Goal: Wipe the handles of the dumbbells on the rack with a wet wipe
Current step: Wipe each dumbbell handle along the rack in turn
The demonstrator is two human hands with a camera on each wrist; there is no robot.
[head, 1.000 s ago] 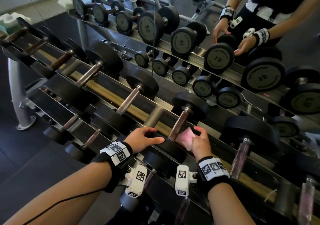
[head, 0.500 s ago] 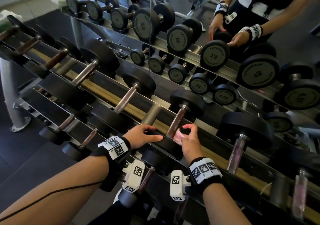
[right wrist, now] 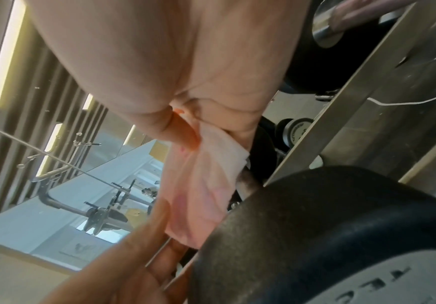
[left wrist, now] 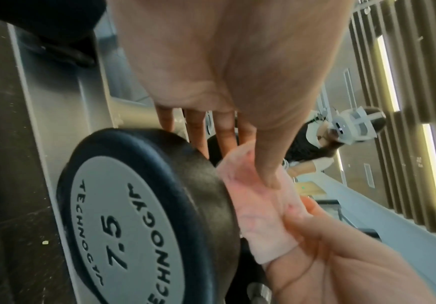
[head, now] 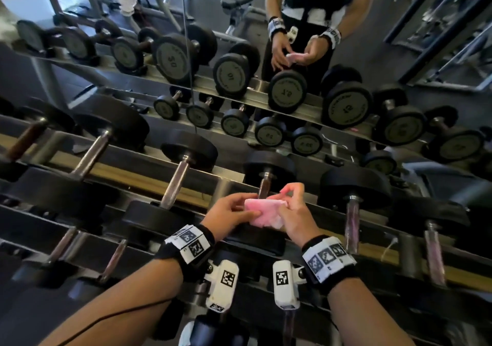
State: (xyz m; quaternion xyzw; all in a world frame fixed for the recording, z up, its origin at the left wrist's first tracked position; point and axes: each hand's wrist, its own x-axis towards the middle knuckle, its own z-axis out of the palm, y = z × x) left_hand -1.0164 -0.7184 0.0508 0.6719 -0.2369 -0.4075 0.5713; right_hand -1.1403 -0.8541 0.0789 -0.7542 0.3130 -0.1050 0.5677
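One pink wet wipe [head: 263, 212] held between two hands above the near head of a 7.5 dumbbell [left wrist: 144, 216] on the rack [head: 138, 178]. Left hand [head: 230, 216]: thumb presses the wipe's left end, fingers [left wrist: 199, 133] underneath, pinching it. Right hand [head: 295, 214]: thumb and fingers clenched on the wipe's right end. Wipe sits just above that dumbbell's handle [head: 263, 186]; contact cannot be told. Five upper-tier handles clearly visible in the head view. Mirror [head: 372, 61] behind the rack repeats hands and wipe.
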